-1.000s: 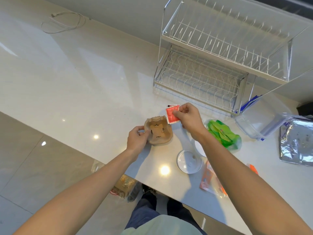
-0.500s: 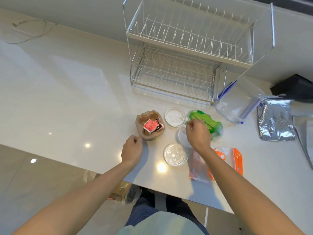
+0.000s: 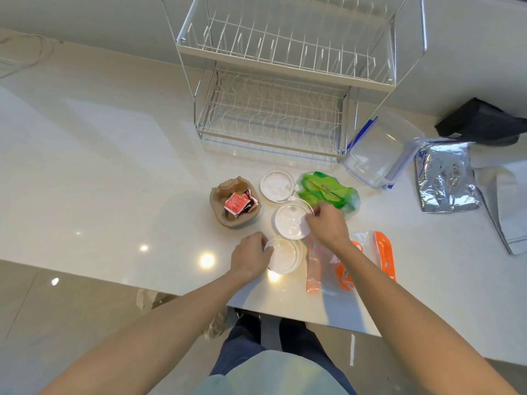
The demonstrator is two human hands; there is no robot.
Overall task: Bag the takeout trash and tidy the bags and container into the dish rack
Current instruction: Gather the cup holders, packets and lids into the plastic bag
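Round clear lids [image 3: 291, 220]: right hand [image 3: 328, 223] pinches one, left hand [image 3: 251, 256] grips another [image 3: 285, 256].

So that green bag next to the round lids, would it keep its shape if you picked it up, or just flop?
Probably flop: the green bag lies crumpled and slumped on the counter, like thin film. It looks light for its size, with nothing bulky showing inside. The glossy surface may be a bit slippery, so a pinch on a fold seems safer than a flat push.

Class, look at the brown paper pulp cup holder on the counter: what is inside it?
Inside the brown cup holder lie crumpled red sauce packets, one red-and-white face uppermost with darker wrappers beside it. Anything beneath them is covered.
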